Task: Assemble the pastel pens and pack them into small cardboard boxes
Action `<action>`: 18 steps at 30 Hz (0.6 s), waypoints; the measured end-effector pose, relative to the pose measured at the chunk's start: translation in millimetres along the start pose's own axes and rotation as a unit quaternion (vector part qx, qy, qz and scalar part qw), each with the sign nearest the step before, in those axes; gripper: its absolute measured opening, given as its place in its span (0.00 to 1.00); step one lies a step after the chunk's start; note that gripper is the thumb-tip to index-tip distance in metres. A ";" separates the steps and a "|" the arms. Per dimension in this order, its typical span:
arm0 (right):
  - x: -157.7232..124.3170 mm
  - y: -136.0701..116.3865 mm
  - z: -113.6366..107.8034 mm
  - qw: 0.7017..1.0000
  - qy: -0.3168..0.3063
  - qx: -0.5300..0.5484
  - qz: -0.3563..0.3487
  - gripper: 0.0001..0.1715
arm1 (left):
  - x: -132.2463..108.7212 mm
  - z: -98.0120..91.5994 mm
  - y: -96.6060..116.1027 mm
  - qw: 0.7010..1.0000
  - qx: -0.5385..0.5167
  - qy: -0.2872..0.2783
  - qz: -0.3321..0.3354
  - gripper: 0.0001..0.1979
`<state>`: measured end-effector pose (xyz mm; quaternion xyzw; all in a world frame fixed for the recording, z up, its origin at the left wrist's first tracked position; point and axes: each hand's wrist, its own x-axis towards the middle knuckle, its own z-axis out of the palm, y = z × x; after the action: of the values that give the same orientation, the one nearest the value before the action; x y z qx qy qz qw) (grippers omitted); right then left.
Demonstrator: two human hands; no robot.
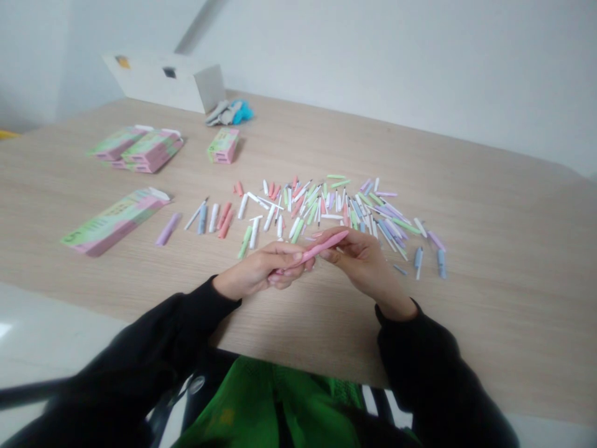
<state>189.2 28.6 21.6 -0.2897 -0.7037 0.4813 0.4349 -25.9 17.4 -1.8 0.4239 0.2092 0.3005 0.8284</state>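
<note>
Hands meet over the bench [466, 298] just on the near side of the heap of pen parts [326, 202], a loose scatter of white, pink, green, lilac and blue pieces. Between them is a pink pen [317, 250], held slantwise above the near edge of that heap, with its far end higher and to the right. The left hand [261, 270] grips the pen's lower end, its fingers [284, 277] curled and pressed together round the barrel with the thumb laid on top. The right hand [361, 258] takes the upper end, its fingers [333, 252] pinching the barrel near the tip. Both arms wear black sleeves. Left of the heap, a single lilac pen [166, 229] lies apart on the wood, and farther left again lies a long pink and green box [114, 221]. Beyond the heap and to its left is a stack of similar boxes [144, 148], and a small box [224, 145] of the same colours stands alone between that stack and the heap. Farther back from the heap, near the wall, is a white carton [168, 78] with a bundle of grey and blue cloth [231, 112] just beside it. Nearest of all, well on this side of the heap, green fabric [270, 404] rests in the person's lap.
</note>
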 end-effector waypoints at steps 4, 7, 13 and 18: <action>-0.2 -3.5 -2.1 0.999 -0.033 0.015 -0.035 0.04 | -0.1 -3.6 -1.2 0.991 -0.084 -0.074 -0.071 0.12; -1.6 -2.2 -1.2 0.999 -0.028 0.003 -0.036 0.05 | 0.0 -5.3 -0.8 0.990 -0.085 -0.080 -0.081 0.12; -4.8 -0.1 2.1 0.999 0.009 -0.037 -0.008 0.03 | 0.0 -5.7 -0.5 0.999 0.035 -0.012 -0.016 0.13; -5.1 -1.3 3.6 0.995 0.028 -0.091 0.034 0.14 | 2.0 -0.8 0.0 0.987 0.161 0.023 0.018 0.12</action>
<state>188.3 22.4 20.5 -0.3653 -0.7218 0.4213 0.4100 -24.9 19.2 -2.4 0.5480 0.2662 0.2879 0.7389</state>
